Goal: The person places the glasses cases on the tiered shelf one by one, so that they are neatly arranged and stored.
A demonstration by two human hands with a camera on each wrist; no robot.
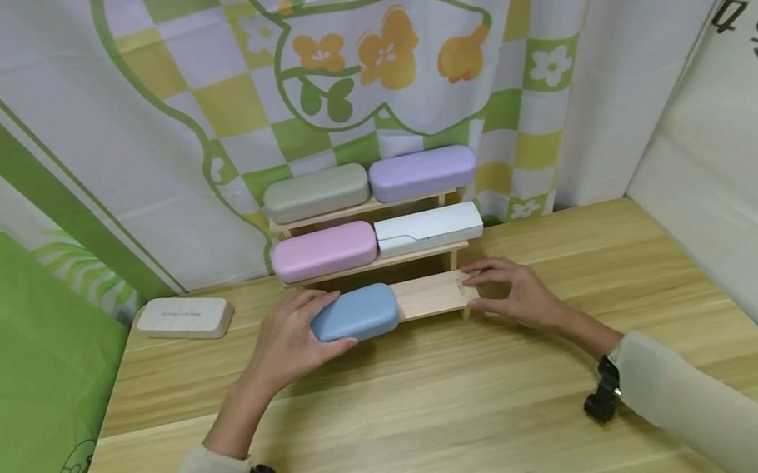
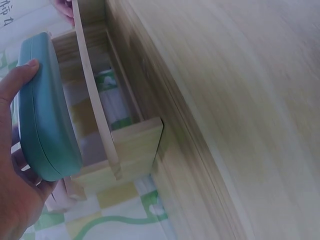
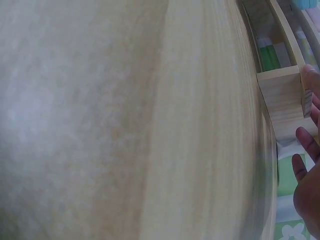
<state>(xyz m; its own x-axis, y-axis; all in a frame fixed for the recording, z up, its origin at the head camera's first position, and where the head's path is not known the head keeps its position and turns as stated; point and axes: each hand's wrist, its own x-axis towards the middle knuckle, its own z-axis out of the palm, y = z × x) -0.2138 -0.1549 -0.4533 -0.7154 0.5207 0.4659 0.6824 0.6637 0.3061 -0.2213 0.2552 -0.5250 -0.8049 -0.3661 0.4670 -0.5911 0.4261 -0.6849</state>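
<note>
My left hand (image 1: 289,332) grips a light blue glasses case (image 1: 356,314), thumb along the front and fingers over the back. The case is over the left part of the lowest step of a tiered wooden rack (image 1: 427,295). In the left wrist view, a gap shows between the blue case (image 2: 47,110) and the step's board (image 2: 92,90). At that step's right end, my right hand (image 1: 515,297) holds the board's edge between thumb and fingers. The right wrist view has the thumb (image 3: 311,77) on the board's front edge; part of this hand is cut off.
A pink case (image 1: 324,251) and a white case (image 1: 429,229) sit on the middle step. Above them are a grey-green case (image 1: 316,193) and a purple case (image 1: 423,173). An off-white case (image 1: 184,317) lies on the table (image 1: 414,433) at left. Patterned curtain (image 1: 349,64) hangs behind.
</note>
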